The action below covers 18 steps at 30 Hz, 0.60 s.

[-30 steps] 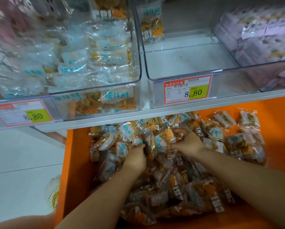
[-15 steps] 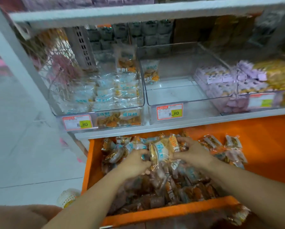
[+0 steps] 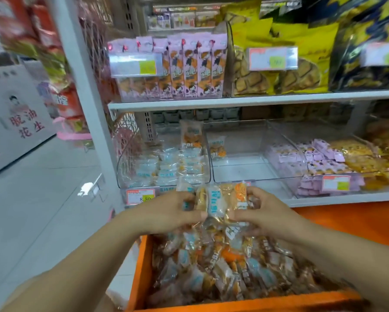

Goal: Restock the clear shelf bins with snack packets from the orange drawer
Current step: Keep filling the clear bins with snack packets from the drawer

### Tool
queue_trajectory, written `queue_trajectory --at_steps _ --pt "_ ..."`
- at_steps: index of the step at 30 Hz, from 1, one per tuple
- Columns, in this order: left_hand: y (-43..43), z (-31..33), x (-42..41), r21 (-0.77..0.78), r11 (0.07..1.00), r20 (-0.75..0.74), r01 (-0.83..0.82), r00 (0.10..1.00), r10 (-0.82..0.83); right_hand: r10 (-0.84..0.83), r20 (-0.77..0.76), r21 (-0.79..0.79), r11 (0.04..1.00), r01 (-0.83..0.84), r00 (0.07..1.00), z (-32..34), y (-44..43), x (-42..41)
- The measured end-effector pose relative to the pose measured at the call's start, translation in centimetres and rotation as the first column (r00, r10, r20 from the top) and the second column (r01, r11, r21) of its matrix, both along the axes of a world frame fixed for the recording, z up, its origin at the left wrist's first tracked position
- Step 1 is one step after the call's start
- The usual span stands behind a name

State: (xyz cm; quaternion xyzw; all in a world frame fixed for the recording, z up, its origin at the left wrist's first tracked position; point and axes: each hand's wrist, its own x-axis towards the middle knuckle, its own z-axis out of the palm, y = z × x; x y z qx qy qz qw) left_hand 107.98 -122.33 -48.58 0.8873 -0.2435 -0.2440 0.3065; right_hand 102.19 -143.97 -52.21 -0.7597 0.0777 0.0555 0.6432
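Packet bunch (image 3: 220,204) now above drawer (image 3: 138,278).

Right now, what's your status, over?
Left hand, right hand grip snack packet bundle above orange drawer. Middle clear bin ahead, nearly empty. Nothing blocking.

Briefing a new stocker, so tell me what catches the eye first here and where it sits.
First, the bunch of snack packets gripped between the left hand and right hand at centre, above the orange drawer heaped with more. Behind them, the middle clear bin stands out: nearly bare, with one packet showing at its back left, while the bin to its left is stocked.
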Motion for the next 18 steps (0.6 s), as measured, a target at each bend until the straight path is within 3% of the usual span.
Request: queue_trajectory --at_steps 8,18 --pt "2.3 2.7 2.8 -0.261 0.96 0.288 -0.097 0.942 0.173 -0.025 0.308 0.039 0.999 0.013 0.951 4.6 2.9 4.3" --pt "3.9 0.7 10.4 -0.337 0.864 0.296 -0.374 0.829 0.474 -0.149 0.359 0.104 0.987 0.12 0.921 3.0 8.2 14.5"
